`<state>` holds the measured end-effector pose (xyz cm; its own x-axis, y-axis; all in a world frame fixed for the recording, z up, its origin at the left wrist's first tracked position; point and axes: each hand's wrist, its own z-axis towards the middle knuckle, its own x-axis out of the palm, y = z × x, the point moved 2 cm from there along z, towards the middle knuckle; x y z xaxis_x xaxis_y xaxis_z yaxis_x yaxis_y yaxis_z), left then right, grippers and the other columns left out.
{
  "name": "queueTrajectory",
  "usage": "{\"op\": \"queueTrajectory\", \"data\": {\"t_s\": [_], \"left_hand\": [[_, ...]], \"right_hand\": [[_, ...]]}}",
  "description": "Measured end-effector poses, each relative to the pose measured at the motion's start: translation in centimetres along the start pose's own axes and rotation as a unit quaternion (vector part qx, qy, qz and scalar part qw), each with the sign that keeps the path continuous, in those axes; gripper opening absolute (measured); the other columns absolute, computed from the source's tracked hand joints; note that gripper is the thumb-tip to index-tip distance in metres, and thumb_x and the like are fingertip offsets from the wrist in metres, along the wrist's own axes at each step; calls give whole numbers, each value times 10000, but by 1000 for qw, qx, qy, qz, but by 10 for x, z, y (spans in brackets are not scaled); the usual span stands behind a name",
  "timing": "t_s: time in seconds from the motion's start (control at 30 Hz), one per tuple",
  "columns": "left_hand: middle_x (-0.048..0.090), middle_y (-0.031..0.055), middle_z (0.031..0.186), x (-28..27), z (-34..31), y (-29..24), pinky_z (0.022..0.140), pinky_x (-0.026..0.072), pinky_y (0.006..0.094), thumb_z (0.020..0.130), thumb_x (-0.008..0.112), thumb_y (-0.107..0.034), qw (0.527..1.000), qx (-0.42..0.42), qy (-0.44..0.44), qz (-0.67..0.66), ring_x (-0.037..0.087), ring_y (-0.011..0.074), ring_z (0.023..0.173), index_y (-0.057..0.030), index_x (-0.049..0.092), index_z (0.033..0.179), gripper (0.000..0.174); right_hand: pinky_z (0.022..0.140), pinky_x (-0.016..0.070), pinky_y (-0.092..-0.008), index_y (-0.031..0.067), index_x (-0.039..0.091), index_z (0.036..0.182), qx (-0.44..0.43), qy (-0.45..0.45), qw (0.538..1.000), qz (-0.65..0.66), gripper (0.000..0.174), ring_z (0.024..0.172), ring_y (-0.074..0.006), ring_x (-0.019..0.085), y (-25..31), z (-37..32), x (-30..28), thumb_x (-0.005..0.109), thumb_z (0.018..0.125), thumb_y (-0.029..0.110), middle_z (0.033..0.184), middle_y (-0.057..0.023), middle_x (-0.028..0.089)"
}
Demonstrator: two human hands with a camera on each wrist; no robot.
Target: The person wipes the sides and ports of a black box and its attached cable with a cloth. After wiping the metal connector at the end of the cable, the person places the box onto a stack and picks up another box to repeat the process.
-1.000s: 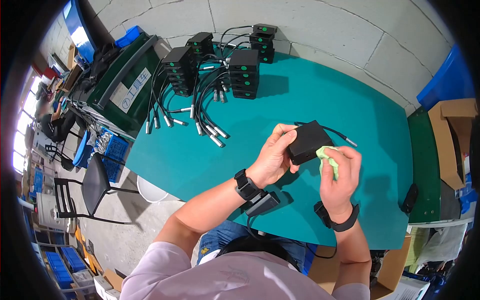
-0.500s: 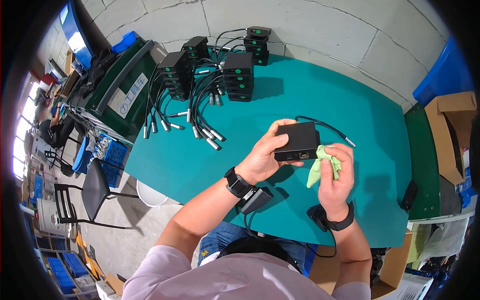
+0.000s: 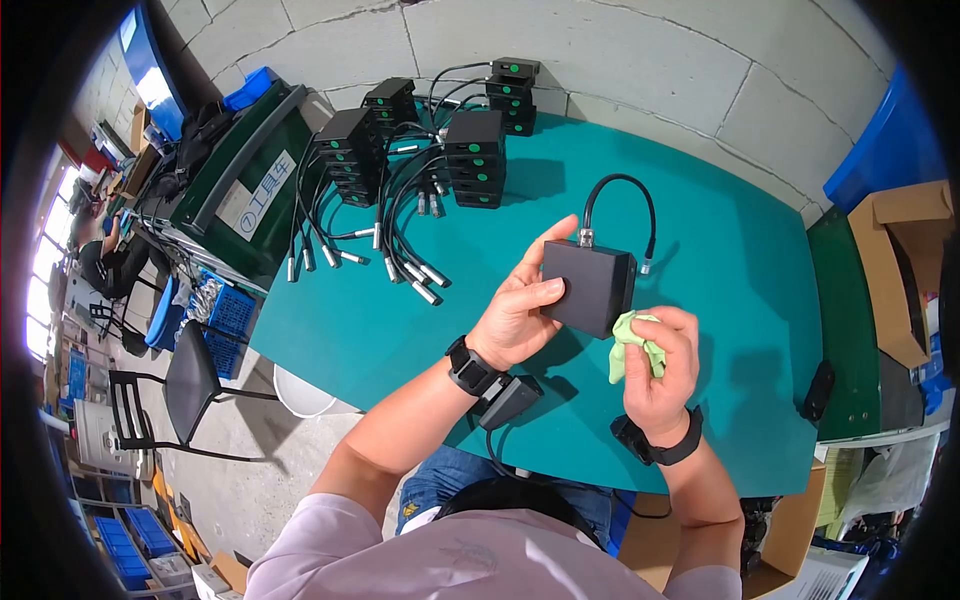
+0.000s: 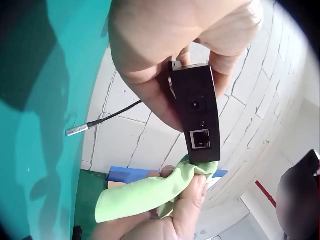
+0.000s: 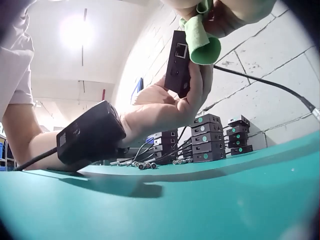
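Note:
My left hand (image 3: pixel 517 308) grips a small black box (image 3: pixel 588 288) by its left side, thumb on the broad face, above the green table (image 3: pixel 480 260). From the box's far edge a black cable (image 3: pixel 622 178) arcs over to a silver plug. The left wrist view shows a network socket (image 4: pixel 201 139) and a round port (image 4: pixel 195 104) in the box's narrow side. My right hand (image 3: pixel 662 375) pinches a light green cloth (image 3: pixel 632 345) at the box's near right corner. In the left wrist view the cloth (image 4: pixel 145 195) meets the end of the box beside the socket.
Stacks of similar black boxes (image 3: pixel 474 160) with green dots stand at the back left, their cables and silver plugs (image 3: pixel 420 280) spread in front. A dark green tool cart (image 3: pixel 250 190) is left of the table. A small black object (image 3: pixel 818 392) lies by the right edge.
My left hand has turned the box, so its cable now rises from the far edge and the ports face away from the head view. The right hand with the cloth has moved slightly down and left.

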<state>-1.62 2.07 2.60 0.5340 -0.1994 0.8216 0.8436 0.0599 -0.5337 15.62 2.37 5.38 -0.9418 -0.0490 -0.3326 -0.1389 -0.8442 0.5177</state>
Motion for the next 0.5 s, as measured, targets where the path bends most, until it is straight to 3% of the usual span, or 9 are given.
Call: {"op": "queueTrajectory", "data": {"t_s": [0.3, 0.43, 0.5], "left_hand": [[528, 61, 1159, -6, -1, -1, 910, 453, 337, 796, 623, -99, 999, -32, 30, 10, 528, 183, 1081, -82, 371, 1291, 556], [527, 57, 1164, 0, -1, -2, 913, 451, 334, 783, 639, -90, 999, -22, 25, 15, 535, 184, 1068, -76, 372, 1293, 576], [530, 47, 1164, 2, -1, -3, 903, 451, 312, 769, 654, -69, 999, -26, 1, 46, 540, 163, 1054, -67, 376, 1294, 595]], "right_hand": [[575, 490, -269, 46, 591, 978, -77, -3, 997, -32, 275, 732, -210, 586, 6, -2, 0, 654, 719, -23, 925, -123, 536], [547, 486, -262, 45, 591, 978, -76, 3, 996, -52, 296, 708, -204, 587, 4, -3, 2, 658, 700, -32, 920, -124, 536], [581, 493, -282, 41, 586, 981, -36, -6, 998, -56, 306, 736, -220, 584, 3, -4, 2, 650, 694, -45, 925, -131, 532]]}}
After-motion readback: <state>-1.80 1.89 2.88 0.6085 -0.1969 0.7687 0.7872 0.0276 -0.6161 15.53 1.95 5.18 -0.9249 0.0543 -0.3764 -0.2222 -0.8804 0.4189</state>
